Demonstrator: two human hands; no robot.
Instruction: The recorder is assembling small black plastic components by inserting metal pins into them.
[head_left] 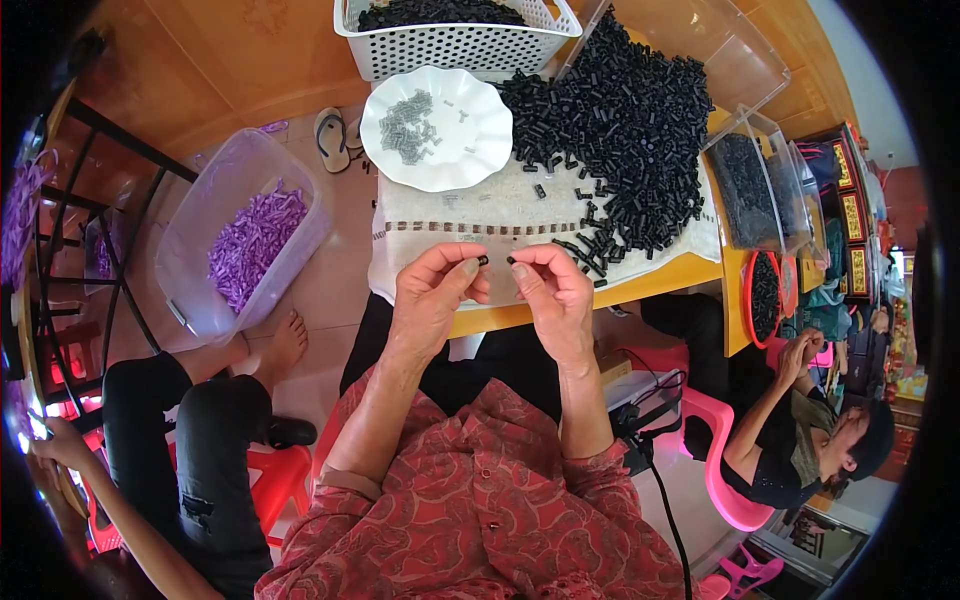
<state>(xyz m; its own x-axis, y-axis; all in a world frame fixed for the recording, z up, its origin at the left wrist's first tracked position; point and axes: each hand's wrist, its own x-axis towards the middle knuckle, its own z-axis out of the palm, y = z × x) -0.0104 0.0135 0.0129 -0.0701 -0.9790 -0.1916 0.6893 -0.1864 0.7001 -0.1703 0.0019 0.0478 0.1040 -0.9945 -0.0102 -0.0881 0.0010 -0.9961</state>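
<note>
As left grip (432, 288) and right grip (556, 296) each pinch one dark piece (483, 260), one plate (488, 105) beyond

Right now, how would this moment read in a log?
left hand: pinches black piece | right hand: pinches second piece | ahead: black pile, plate, cloth

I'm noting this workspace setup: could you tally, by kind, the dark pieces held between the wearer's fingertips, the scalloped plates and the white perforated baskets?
Dark pieces, one in the left hand, one in the right hand: 2
Scalloped plate: 1
White perforated basket: 1
Total: 4
</note>
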